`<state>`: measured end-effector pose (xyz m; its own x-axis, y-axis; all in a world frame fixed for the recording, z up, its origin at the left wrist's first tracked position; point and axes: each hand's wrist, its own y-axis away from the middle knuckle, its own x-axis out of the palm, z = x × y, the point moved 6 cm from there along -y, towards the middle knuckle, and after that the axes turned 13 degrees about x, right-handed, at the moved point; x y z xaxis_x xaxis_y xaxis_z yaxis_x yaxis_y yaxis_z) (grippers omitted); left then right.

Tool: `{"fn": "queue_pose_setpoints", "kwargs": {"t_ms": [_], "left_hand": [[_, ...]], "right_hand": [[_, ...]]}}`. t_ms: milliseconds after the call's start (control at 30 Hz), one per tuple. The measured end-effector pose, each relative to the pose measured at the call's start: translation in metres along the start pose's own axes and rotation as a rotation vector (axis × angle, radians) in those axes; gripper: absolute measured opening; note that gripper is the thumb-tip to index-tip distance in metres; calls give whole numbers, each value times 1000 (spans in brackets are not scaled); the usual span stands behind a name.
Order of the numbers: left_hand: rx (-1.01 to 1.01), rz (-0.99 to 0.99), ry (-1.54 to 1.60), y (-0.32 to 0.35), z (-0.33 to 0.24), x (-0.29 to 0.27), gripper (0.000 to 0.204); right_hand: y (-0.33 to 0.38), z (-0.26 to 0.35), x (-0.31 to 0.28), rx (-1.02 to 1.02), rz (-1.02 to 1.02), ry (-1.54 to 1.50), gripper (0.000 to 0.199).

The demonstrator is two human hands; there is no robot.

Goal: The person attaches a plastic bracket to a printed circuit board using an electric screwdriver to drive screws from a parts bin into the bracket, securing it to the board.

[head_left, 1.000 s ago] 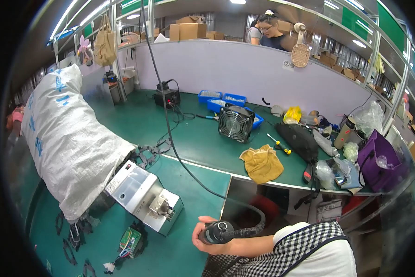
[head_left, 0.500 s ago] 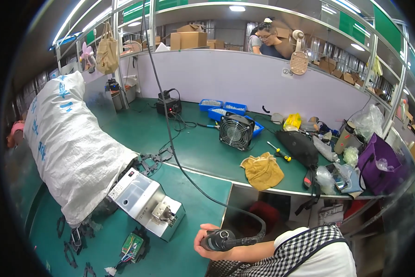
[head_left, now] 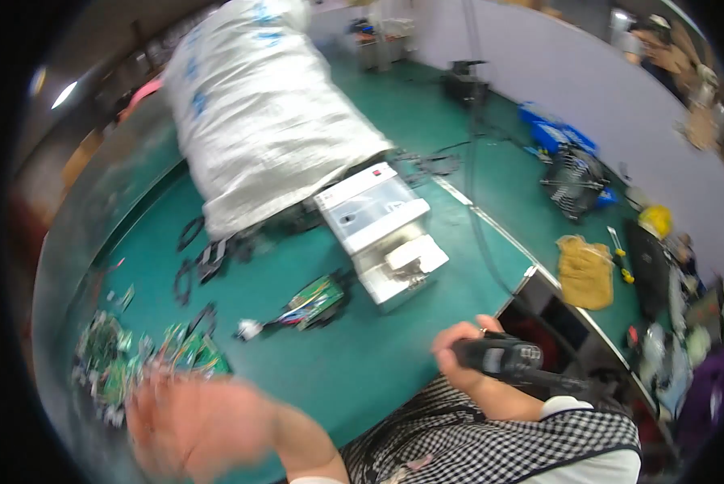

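My right hand is wrapped round a black corded electric screwdriver, held in front of my checked apron near the table's edge. Its working tip is out of sight. At the lower left, my left hand is smeared by motion over a pile of green circuit boards with wires; whether its fingers touch any board cannot be made out. Between the hands and farther off lies a single green circuit board on a dark part, its coloured wires ending in a white connector.
A silver-and-white box-shaped machine stands mid-table, with a large white woven sack behind it. Black plastic parts lie by the sack. On the far bench are a fan, a brown cloth and a yellow-handled screwdriver.
The view has swung left and down. My left hand has come into the picture over the circuit boards. My right hand still holds the electric screwdriver.
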<state>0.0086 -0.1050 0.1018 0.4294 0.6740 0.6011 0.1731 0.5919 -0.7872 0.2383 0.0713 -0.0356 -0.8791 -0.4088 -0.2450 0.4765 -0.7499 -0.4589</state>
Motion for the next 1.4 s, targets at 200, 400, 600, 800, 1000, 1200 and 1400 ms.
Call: {"fn": "queue_pose_setpoints", "kwargs": {"t_ms": [200, 400, 600, 800, 1000, 1200, 1400], "left_hand": [[-650, 1378, -760, 145, 153, -34, 34], [-720, 1549, -1365, 196, 214, -84, 54], [-851, 1781, -1193, 194, 216, -76, 31], [-454, 1488, -1114, 80, 173, -45, 11], [-282, 2018, -716, 115, 2, 19, 5], [-748, 1878, -607, 184, -39, 14, 19], [-781, 1531, -578, 144, -48, -49, 43]], "right_hand": [[-6, -7, 8, -72, -58, -478, 76], [-11, 13, -2, 5, 102, -514, 80], [-18, 8, -4, 164, 58, -535, 55], [-12, -10, 1, 127, -41, -591, 44], [-8, -9, 6, -55, -126, -479, 73], [-7, -1, 20, -85, -28, -389, 69], [-5, -2, 19, -109, -53, -459, 73]]}}
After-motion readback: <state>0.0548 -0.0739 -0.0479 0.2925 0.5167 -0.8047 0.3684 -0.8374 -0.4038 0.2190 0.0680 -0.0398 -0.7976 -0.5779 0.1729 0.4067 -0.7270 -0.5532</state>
